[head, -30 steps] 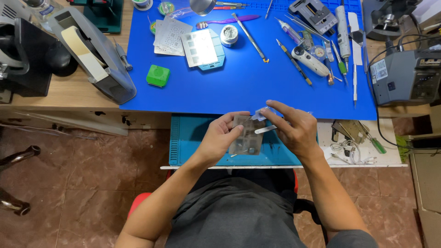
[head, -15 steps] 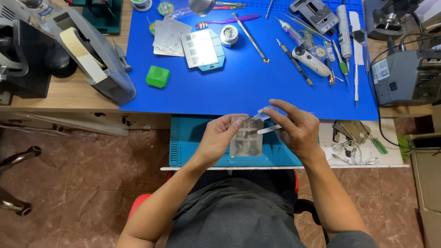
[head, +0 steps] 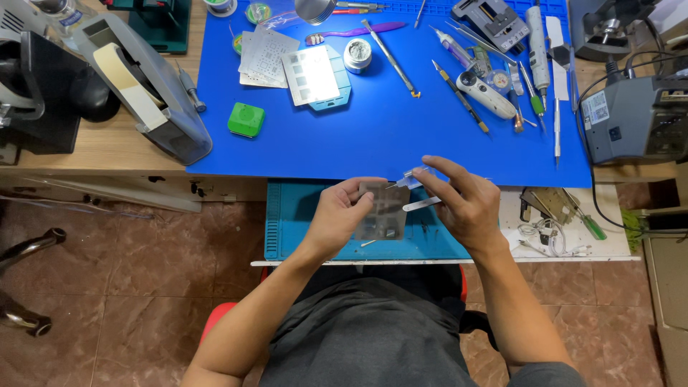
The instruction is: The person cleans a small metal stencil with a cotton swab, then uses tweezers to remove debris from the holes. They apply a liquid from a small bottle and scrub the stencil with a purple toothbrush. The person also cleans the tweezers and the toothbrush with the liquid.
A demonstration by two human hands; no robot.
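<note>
My left hand holds a thin grey metal stencil plate upright over the teal mat of a pulled-out shelf. My right hand grips metal tweezers, whose tips rest at the plate's upper right edge. Both hands hover just in front of the blue work mat.
On the blue mat lie more stencil plates, a green square box, a small round tin, a probe, and several pens and screwdrivers. A tape dispenser stands left, a grey station box right.
My hands have shifted slightly and the plate has tilted a little. The tweezers stay at its top right edge.
</note>
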